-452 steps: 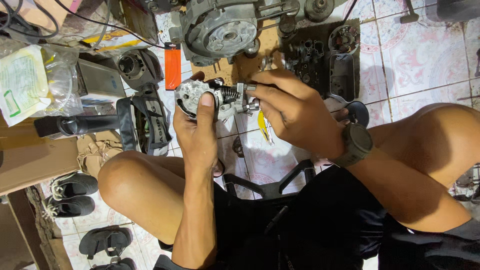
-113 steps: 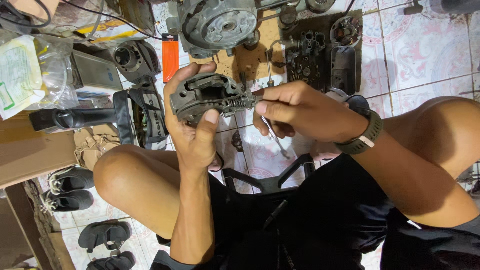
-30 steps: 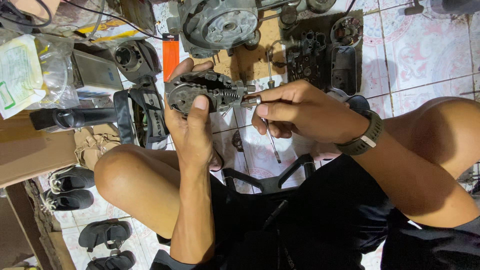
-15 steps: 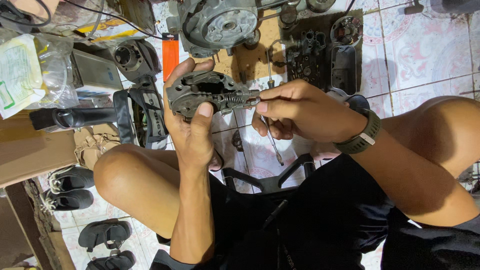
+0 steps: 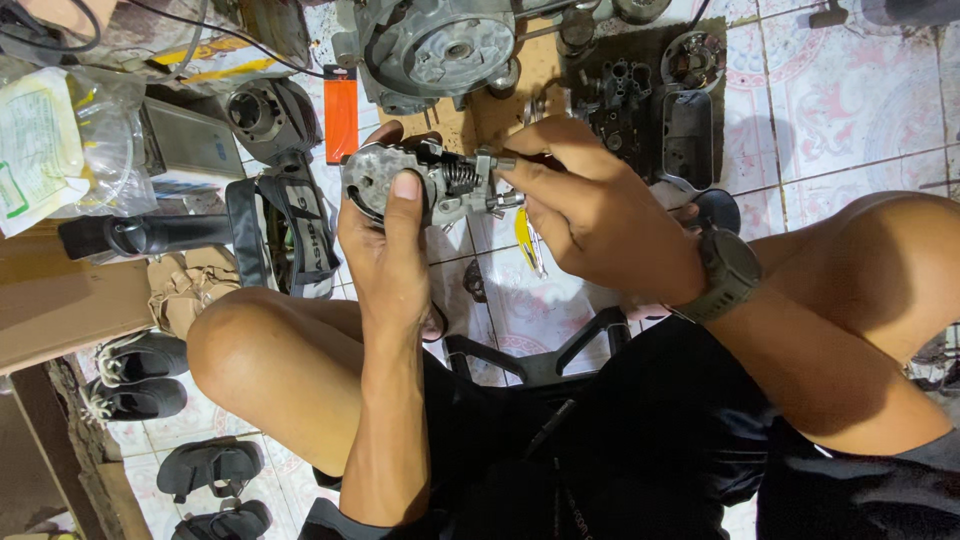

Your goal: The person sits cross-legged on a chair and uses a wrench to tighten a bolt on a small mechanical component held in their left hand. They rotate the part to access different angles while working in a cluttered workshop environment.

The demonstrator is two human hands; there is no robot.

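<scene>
My left hand point(image 5: 385, 255) grips a small grey metal engine part point(image 5: 420, 185) with a coil spring on its side, thumb pressed across its face. My right hand point(image 5: 590, 215), with a dark watch at the wrist, pinches the fittings on the part's right end by the spring. A yellow-handled screwdriver point(image 5: 527, 240) hangs under the right palm, partly hidden. I sit cross-legged on a tiled floor and hold the part above my knees.
A large grey engine casing point(image 5: 440, 45) sits ahead on cardboard. Dark carburettor parts point(image 5: 650, 110) lie to its right, an orange box cutter point(image 5: 341, 115) to its left. A black tool and a strap lie at left, a plastic bag at far left, sandals below.
Since a second ago I have turned the part so its lighter metal face shows under my left thumb. The screwdriver has swung back under my right palm, and my right fingers now pinch the spring end.
</scene>
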